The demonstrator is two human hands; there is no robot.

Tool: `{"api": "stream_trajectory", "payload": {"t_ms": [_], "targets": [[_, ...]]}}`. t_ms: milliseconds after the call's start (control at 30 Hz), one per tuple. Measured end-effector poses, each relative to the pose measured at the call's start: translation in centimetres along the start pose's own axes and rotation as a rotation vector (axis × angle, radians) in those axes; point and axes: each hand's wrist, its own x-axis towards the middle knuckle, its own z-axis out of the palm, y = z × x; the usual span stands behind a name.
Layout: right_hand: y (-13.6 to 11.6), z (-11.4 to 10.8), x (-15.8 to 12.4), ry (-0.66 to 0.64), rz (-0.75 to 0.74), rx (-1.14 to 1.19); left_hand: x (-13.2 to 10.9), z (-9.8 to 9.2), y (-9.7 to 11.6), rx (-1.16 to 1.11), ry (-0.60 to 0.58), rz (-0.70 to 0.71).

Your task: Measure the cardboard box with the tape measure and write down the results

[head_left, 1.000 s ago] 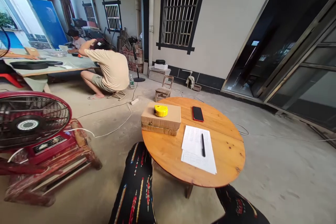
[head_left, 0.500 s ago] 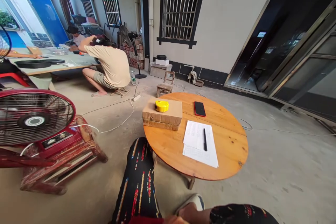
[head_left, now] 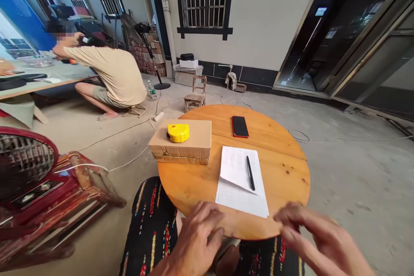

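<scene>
A light, flat touch would serve best here: left hand [head_left: 194,239] empty, loosely spread at the near rim of the round orange-brown wooden surface [head_left: 278,172]; next, loose white paper sheets [head_left: 236,172], between and just beyond the hands, a slim black pen [head_left: 250,173] on top that could roll; then right hand [head_left: 321,235], empty, fingers parted, near the sheets' corner. Rim contact? Can't tell.

Red fan [head_left: 26,155] cut off by left edge, right hand [head_left: 318,235] by bottom, papers [head_left: 234,170] illegible.
</scene>
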Motion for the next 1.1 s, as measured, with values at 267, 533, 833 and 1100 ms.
{"api": "stream_trajectory", "payload": {"t_ms": [267, 533, 833, 1100], "targets": [[8.1, 5.4, 7.5, 0.027, 0.103, -0.316, 5.9, 1.8, -0.5, 0.238, 0.187, 0.13], [9.4, 7.4, 7.6, -0.151, 0.198, -0.572, 5.1, 5.4, -2.4, 0.288, -0.047, -0.024], [9.4, 7.9, 9.2, -0.153, 0.175, -0.598, 4.3, 4.7, -3.2, 0.299, -0.077, 0.026], [10.4, 8.0, 10.0, -0.138, 0.183, -0.586, 4.6, 5.0, -3.5, 0.289, -0.084, 0.003]]}}
